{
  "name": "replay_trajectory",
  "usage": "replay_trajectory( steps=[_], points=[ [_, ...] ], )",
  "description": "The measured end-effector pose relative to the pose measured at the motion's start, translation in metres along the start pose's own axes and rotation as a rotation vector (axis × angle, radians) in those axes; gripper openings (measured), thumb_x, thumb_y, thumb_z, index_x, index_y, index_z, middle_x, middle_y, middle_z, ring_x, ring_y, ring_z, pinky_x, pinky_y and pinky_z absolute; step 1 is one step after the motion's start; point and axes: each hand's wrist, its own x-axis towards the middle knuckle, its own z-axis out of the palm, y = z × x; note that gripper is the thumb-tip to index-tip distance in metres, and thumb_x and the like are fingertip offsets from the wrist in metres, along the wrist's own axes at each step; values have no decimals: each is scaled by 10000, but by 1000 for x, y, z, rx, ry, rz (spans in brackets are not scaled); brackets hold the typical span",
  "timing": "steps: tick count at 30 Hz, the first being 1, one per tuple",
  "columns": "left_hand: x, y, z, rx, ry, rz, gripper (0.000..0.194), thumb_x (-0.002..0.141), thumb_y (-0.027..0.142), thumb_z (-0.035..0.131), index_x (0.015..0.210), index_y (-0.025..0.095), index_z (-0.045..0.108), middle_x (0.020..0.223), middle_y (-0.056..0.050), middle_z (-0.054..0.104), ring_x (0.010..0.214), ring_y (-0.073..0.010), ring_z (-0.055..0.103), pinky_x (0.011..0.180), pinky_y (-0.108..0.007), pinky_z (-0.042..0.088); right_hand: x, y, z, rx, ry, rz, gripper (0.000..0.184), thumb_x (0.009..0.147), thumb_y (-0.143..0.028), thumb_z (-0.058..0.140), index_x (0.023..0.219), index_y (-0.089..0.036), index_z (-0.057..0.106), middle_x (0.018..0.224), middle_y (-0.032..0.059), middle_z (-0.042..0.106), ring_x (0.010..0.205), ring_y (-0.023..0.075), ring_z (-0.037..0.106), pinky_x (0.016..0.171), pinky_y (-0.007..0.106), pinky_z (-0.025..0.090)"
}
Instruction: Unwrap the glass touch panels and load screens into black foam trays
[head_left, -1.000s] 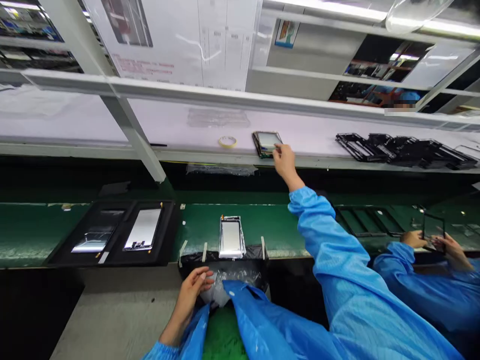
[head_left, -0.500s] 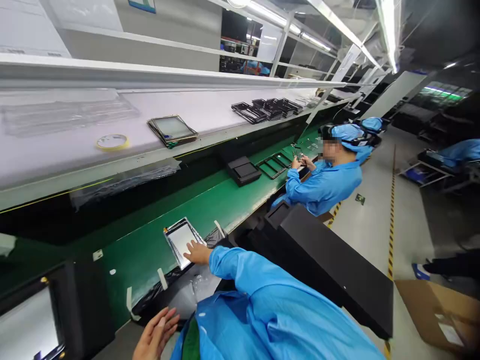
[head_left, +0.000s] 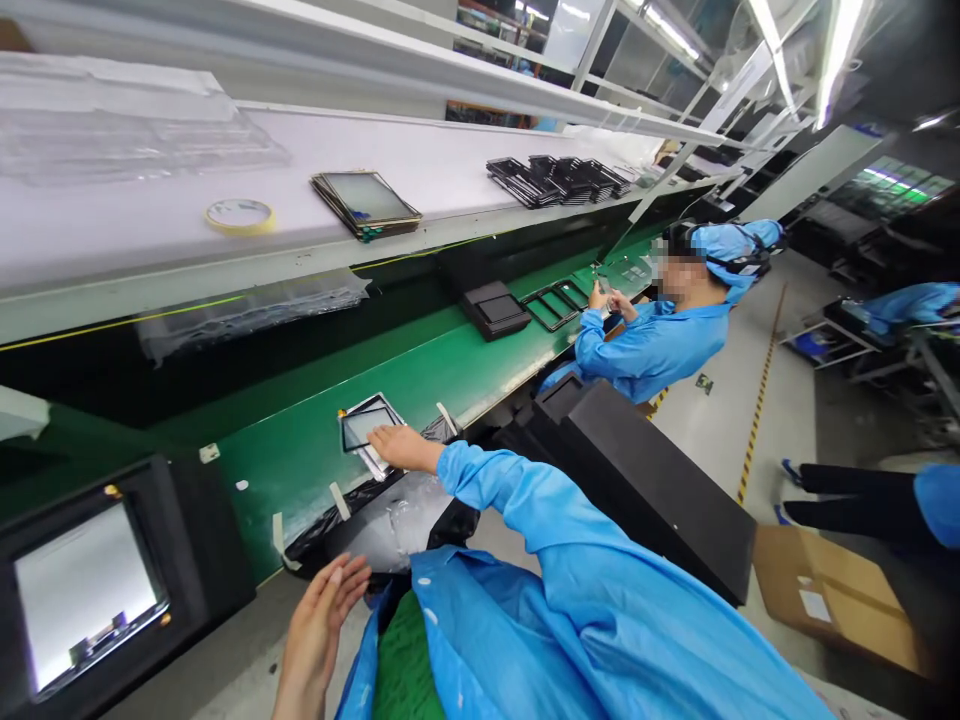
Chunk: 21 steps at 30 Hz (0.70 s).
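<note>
My right hand (head_left: 401, 447) reaches out over the green belt (head_left: 300, 455). Its fingers grip the near edge of a dark screen panel (head_left: 365, 426). The panel rests slightly tilted on a silvery framed panel (head_left: 369, 458) at the belt's front edge. My left hand (head_left: 322, 625) hovers low at the front, fingers stretched together and holding nothing. It is just left of a black bag lined with clear film (head_left: 390, 520) taped to the belt's edge.
The white shelf above carries a stack of panels (head_left: 367, 200), a yellow tape roll (head_left: 240, 215), clear trays (head_left: 127, 140) and black frames (head_left: 559, 180). A black tray with a bright screen (head_left: 82, 590) sits left. A co-worker (head_left: 660, 335) works right, behind a black cabinet (head_left: 652, 480).
My right hand came down from the shelf stack to the belt, and a dark panel now lies on the silvery one. The view swung right. My left hand left the bag.
</note>
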Motion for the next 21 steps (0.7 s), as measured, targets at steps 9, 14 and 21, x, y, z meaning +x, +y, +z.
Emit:
replay_trajectory(
  steps=[9,14,21],
  points=[
    [60,62,63,-566,-401,-111,515,1022,417,412,1450,133,457,1349,-249,626,1162,-324,670,1003,-556,520,-76,-86,-47,152,340,-191,321,992,-138,462,1288,-100,581,1280,174,656,1216,225,603,1016,372,498],
    [31,57,62,-471,-473,-52,550,1020,389,462,1497,118,415,1348,-206,636,1076,-248,692,950,-379,542,-94,-81,-56,505,281,-171,349,874,-402,726,1148,-192,674,1202,119,662,1122,233,588,949,374,518],
    [-9,41,56,-370,-566,-24,632,983,448,542,1545,224,359,1338,-149,644,951,-212,703,830,-343,562,-103,-99,-78,529,106,-192,184,978,-331,578,1052,-210,696,1073,85,678,1047,203,600,884,335,523]
  ],
)
